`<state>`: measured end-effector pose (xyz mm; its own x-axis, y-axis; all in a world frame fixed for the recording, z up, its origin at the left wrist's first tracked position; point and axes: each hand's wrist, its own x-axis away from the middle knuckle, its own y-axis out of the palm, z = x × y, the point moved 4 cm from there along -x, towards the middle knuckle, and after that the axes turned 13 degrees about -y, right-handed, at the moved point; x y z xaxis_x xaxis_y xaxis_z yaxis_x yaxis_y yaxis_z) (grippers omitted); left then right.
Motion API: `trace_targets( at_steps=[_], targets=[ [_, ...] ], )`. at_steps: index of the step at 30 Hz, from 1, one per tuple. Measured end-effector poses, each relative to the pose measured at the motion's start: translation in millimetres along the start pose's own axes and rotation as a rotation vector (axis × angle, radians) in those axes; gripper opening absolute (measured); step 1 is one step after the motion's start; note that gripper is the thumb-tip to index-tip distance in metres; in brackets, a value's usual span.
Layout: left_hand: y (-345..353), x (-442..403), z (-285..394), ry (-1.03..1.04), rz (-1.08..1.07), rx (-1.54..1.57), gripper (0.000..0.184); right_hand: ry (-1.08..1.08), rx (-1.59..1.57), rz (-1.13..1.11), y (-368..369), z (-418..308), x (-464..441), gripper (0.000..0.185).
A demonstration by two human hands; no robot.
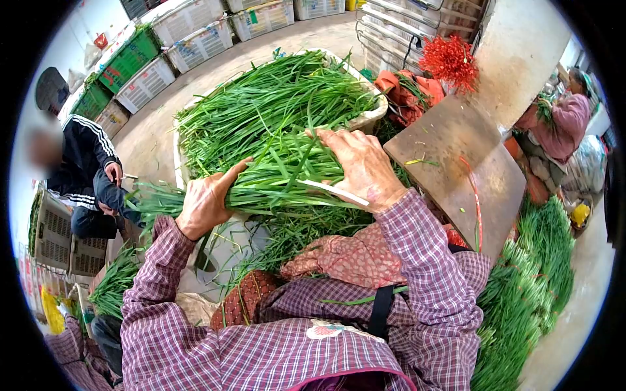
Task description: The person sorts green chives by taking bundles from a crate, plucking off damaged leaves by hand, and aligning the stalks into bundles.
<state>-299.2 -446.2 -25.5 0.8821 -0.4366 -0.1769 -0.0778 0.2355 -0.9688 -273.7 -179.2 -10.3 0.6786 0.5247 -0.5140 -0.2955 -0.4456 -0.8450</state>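
A loose bundle of long green leafy stalks (280, 171) lies across the near side of a white crate (373, 117) heaped with more of the same greens (280, 91). My left hand (212, 199) grips the bundle's left part, with the thumb over the top and the other fingers hidden. My right hand (362, 166) is closed round its right end, its fingertips partly hidden among the leaves. One pale stalk (334, 192) sticks out under my right hand. Loose leaves hang below the bundle over my lap.
A brown board (463, 169) with a red tie (473, 195) stands at the right, below a bunch of red ties (450, 62). Tied green bundles (521, 293) lie at lower right. People sit left (85, 169) and right (561, 124). Crates (202, 45) line the back.
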Motion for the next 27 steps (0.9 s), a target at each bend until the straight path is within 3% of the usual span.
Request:
trace_targets(
  at_steps=[1,4,5,12,14,20,24,27],
  targets=[
    [-2,-2,0,-0.022,0.009,-0.067,0.088,-0.014,0.054,0.126,1,-2,-1,0.066],
    [-3,-7,-5,0.013,0.082,-0.131,0.091,0.017,0.027,0.136,0,-6,-1,0.057],
    [-4,-9,-6,0.012,0.099,-0.169,0.092,0.017,0.015,0.134,-4,-12,-1,0.039],
    [-6,-9,-4,0.023,0.170,-0.194,0.093,0.075,-0.014,0.363,1,-11,2,0.017],
    [-6,-8,-5,0.023,0.184,-0.192,0.092,0.146,-0.066,0.396,5,-6,7,0.021],
    [-4,-9,-8,0.032,0.231,-0.276,0.088,0.016,0.241,0.329,3,-2,16,0.014],
    [-6,-3,-32,-0.025,0.273,-0.211,0.086,0.246,0.456,0.266,-11,42,60,0.004],
    [-6,1,-51,-0.043,0.333,-0.274,0.086,0.356,0.498,0.074,-13,74,89,0.018]
  ],
)
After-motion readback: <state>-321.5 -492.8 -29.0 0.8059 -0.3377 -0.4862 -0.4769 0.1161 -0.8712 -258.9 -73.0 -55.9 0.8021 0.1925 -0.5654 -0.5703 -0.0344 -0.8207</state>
